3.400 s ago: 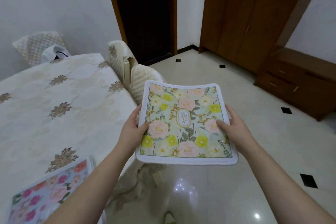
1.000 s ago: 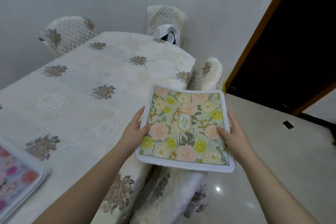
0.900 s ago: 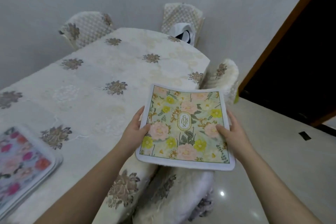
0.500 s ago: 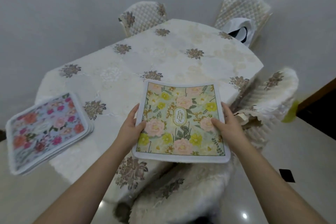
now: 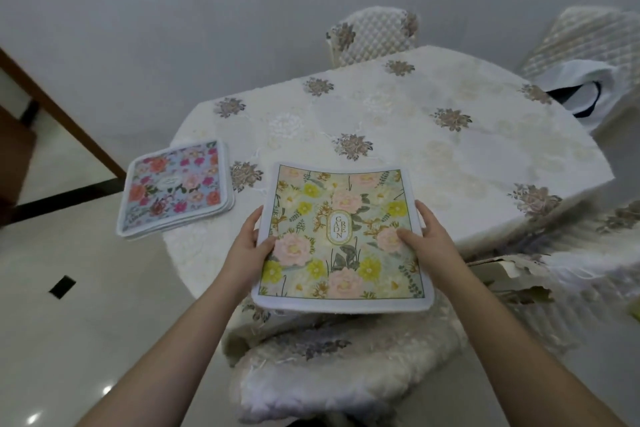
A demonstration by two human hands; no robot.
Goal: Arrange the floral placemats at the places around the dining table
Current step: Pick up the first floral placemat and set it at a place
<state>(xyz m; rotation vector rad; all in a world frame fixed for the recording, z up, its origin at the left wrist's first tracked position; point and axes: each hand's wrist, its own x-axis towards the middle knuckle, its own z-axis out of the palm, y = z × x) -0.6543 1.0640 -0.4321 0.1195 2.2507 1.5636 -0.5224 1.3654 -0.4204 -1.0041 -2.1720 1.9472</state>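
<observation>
A green and yellow floral placemat point(image 5: 341, 236) with a white border and a "GARDEN" label hangs level over the near edge of the dining table point(image 5: 415, 135). My left hand point(image 5: 247, 248) grips its left edge, thumb on top. My right hand point(image 5: 429, 241) grips its right edge the same way. A stack of pink and blue floral placemats point(image 5: 175, 185) lies on the table's left corner, overhanging the edge slightly.
A fluffy covered chair point(image 5: 332, 367) stands right below the held mat. More quilted chairs stand at the far side point(image 5: 374, 35), the far right point(image 5: 585, 35) and the right point(image 5: 588, 253). A white bag point(image 5: 585, 87) rests by the far right chair.
My view has swung around the table, from its side to this place. The held mat now sits over the table's near edge, and the stack shows further right.
</observation>
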